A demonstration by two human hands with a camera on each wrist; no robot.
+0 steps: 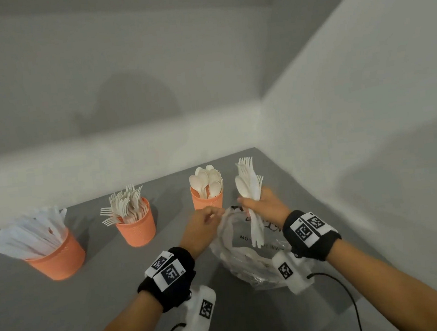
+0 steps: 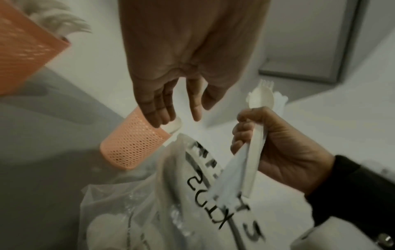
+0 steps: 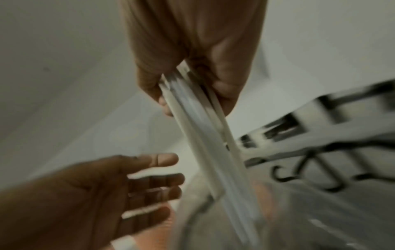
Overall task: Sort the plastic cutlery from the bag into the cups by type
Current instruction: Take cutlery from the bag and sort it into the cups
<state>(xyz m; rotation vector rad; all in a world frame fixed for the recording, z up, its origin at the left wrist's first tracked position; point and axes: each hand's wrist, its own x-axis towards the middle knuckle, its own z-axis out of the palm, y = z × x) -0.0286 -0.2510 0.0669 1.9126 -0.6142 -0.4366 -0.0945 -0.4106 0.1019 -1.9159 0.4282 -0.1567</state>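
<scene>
The right hand [image 1: 265, 206] grips a mixed cutlery bundle [image 1: 248, 186] upright, long axis twelve-to-six; the left hand [image 1: 204, 224], fingers relaxed and empty, sits just at its nine o'clock, nearer.

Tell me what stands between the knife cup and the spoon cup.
The fork cup stands between the knife cup and the spoon cup on the grey table, seen in the head view.

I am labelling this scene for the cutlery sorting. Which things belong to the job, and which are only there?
Job:
- knife cup
- fork cup
- spoon cup
- plastic bag
- cutlery bunch gripped by right hand
- left hand, holding nothing

Only there:
- wrist bands
- black cables
- table
</scene>
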